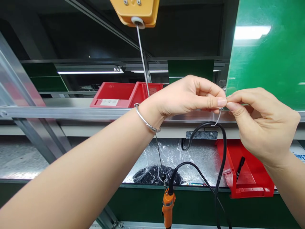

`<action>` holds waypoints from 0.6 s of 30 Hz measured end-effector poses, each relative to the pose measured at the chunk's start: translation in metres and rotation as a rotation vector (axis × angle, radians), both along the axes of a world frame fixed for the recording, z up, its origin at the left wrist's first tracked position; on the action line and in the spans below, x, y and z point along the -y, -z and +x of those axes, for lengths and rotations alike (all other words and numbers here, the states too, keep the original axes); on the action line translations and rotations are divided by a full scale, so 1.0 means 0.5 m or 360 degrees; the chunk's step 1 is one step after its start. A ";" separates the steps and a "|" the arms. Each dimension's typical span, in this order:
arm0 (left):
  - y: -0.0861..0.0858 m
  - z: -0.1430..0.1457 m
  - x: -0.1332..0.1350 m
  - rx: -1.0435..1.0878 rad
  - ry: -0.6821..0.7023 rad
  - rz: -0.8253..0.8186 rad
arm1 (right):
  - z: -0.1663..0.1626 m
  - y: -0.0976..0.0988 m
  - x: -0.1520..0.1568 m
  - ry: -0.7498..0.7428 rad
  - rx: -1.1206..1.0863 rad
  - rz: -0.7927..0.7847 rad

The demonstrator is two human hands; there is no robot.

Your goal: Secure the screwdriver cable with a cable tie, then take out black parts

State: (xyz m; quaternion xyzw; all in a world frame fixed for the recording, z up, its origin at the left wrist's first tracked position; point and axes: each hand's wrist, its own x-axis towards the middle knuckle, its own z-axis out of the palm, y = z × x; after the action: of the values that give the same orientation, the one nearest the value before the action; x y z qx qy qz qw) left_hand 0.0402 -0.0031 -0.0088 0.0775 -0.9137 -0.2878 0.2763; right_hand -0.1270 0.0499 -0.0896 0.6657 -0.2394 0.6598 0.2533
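Note:
My left hand (193, 95) reaches across the view, thumb and forefinger pinched together. Its fingertips meet those of my right hand (264, 121), which is also closed in a pinch. Below the joined fingertips hangs a thin white cable tie (219, 116), curving down to the top of a looped black cable (224, 143). The fingers cover its upper part. An orange electric screwdriver (168, 206) hangs lower down on a thin wire, with a black cord at its top.
A yellow balancer (137, 11) hangs overhead, its wire passing behind my left wrist. Red bins (114, 93) stand on the upper shelf. Another red bin (252, 190) holds a black pen. Clear plastic with black pieces (154, 175) lies on the metal shelf. A green panel (269, 63) stands right.

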 end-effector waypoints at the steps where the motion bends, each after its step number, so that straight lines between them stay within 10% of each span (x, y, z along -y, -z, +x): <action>1: 0.000 0.000 0.000 0.0006 0.0000 -0.0016 | -0.002 -0.004 -0.001 0.0111 -0.0079 -0.0061; 18: 0.004 -0.006 0.011 0.0021 0.0030 -0.0190 | 0.007 -0.030 -0.005 -0.0112 0.0186 0.0020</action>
State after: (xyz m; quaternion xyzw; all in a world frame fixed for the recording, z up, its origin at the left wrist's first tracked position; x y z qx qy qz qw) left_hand 0.0370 -0.0086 -0.0107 0.0541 -0.9317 -0.2350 0.2717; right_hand -0.1235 0.0523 -0.0745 0.6357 -0.2343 0.7045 0.2114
